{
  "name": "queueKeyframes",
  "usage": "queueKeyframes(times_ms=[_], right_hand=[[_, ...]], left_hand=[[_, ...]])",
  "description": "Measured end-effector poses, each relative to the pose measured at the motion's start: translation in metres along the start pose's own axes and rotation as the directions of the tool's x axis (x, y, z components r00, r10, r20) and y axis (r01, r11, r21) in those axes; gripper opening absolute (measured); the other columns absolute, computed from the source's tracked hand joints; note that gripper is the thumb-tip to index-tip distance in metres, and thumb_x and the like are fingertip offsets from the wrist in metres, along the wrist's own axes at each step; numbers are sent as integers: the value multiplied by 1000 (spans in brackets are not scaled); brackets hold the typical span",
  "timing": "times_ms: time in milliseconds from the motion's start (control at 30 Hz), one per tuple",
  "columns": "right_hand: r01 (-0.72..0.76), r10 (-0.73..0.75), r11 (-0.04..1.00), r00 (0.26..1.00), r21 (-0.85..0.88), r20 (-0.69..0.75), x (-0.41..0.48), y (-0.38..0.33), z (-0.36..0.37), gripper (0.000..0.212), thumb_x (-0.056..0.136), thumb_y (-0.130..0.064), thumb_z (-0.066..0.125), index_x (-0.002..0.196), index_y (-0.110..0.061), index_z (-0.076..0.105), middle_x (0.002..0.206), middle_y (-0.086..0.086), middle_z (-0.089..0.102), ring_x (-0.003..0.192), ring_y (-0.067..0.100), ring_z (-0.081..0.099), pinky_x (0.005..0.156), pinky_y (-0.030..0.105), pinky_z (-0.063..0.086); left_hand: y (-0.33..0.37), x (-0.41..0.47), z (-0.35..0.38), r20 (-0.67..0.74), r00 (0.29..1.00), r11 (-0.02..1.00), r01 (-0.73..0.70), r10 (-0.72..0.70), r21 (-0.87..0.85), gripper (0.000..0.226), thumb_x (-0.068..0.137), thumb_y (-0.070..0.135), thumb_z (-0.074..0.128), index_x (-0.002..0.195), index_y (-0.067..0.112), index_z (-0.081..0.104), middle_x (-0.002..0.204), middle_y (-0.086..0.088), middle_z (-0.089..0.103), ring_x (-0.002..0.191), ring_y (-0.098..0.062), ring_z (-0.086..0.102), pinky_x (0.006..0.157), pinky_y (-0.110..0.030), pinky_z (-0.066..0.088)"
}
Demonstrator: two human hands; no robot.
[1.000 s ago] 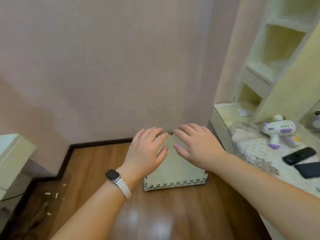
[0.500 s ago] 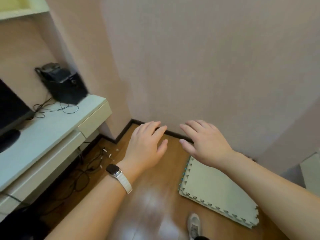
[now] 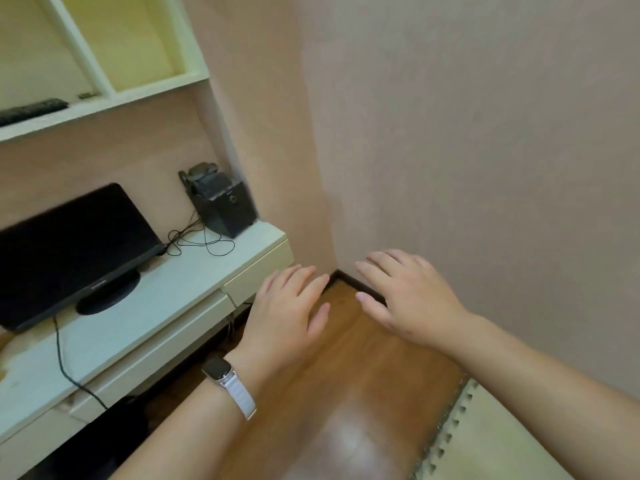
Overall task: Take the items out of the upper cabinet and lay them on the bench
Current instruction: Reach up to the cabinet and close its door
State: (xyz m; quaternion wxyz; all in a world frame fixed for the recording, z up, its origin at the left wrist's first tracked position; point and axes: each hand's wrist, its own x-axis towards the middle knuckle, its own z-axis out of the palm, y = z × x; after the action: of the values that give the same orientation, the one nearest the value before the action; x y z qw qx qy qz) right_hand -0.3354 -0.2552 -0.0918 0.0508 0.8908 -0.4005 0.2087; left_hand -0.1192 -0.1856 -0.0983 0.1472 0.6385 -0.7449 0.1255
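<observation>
Hands empty: left hand [image 3: 287, 306], right hand [image 3: 408, 299] spread flat (palms down) above floor [image 3: 346, 393].

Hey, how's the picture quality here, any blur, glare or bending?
Head view: the speaker and monitor smear from motion blur; the floor carries a pale glare patch; the shelf edges slant with wide-angle distortion; both hands look fairly sharp.

Two bare forearms in view, no sleeves showing on either. Left hand [image 3: 282, 315] has no rings that can be made out; its wrist carries a smartwatch [image 3: 217, 369] with a dark rounded-rectangle face in a silver case, on a white ribbed band [image 3: 240, 396]. Right hand [image 3: 408, 299] and wrist bare, nothing worn, nails short and unpainted.
</observation>
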Motion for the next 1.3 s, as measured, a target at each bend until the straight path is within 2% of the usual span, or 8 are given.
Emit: queueKeyframes(times_ms=[300,500,767,933,1300], right_hand=[[194,-191,979,980,64,-45,108,18,15,50,89,-49,43,123,-16,61,122,6,63,113,29,57,87,41,48],[272,-270,960,962,67,-41,175,3,40,49,89,-46,47,124,-14,61,122,8,64,113,30,57,87,42,49],[269,-270,963,962,37,31,277,-24,91,51,89,-45,42,128,-16,58,125,7,63,116,29,56,90,42,47],[250,-249,968,966,-12,63,350,-55,117,52,92,-48,36,129,-18,57,129,4,60,118,26,54,93,40,46],[181,-176,981,982,-67,74,460,-65,151,55,93,-51,34,132,-17,54,131,6,59,118,28,54,91,42,46]], left_hand=[[-48,49,-10,-143,973,975,198,-182,100,39,89,37,59,124,20,64,130,-4,60,123,-24,50,104,-36,32],[-100,74,-4,-138,949,950,299,-284,96,42,91,39,56,128,22,61,133,-2,59,124,-23,49,105,-38,34],[-211,115,26,-138,943,949,312,-302,53,45,93,42,50,132,21,58,137,-2,57,127,-24,49,107,-44,39],[-292,149,43,-202,932,952,307,-302,-4,43,92,38,56,131,20,60,135,-3,59,127,-23,50,107,-42,37],[-406,224,70,-288,940,983,170,-181,-62,43,89,32,59,128,13,63,130,-7,60,124,-26,52,105,-49,41]])
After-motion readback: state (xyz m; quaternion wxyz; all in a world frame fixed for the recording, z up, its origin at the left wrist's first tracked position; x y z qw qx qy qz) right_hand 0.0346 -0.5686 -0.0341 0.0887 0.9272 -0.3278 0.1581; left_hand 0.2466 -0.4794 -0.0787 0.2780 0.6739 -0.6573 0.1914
